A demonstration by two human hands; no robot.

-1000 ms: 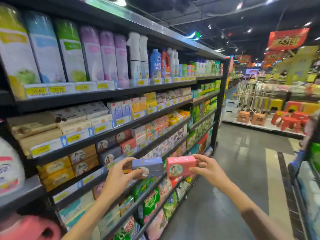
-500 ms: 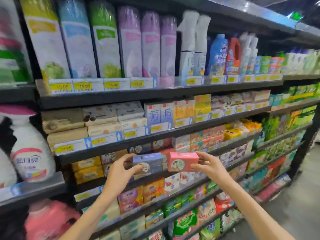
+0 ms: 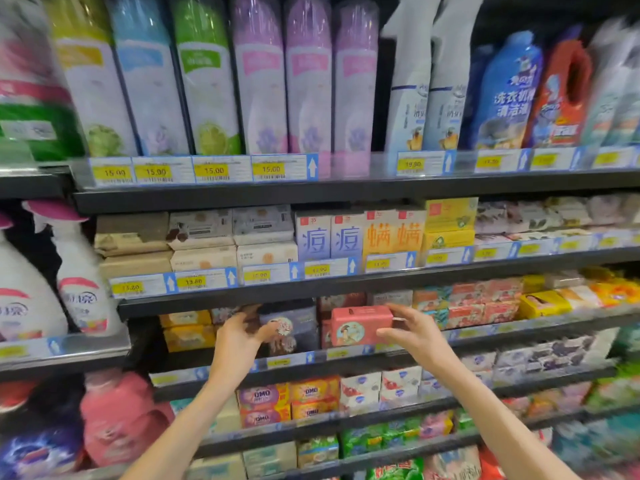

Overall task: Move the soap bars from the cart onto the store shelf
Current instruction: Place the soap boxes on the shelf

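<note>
My left hand (image 3: 239, 336) grips a dark blue soap box (image 3: 294, 325) by its left end, and the box sits inside the third shelf (image 3: 519, 329) among other soap boxes. My right hand (image 3: 415, 332) holds a pink soap box (image 3: 362, 325) by its right end, level with the same shelf and just in front of its opening. The two boxes are side by side, blue on the left. The cart is out of view.
Yellow soap boxes (image 3: 187, 329) lie left of the blue box, and red and orange packs (image 3: 481, 301) fill the shelf to the right. Boxed soaps (image 3: 313, 237) line the shelf above; tall spray cans (image 3: 259, 77) and bottles stand higher up. More soap packs (image 3: 291, 400) fill the shelves below.
Both hands have carried the boxes forward to the third shelf. The blue box has gone into the shelf opening, and the camera has moved closer to the shelves.
</note>
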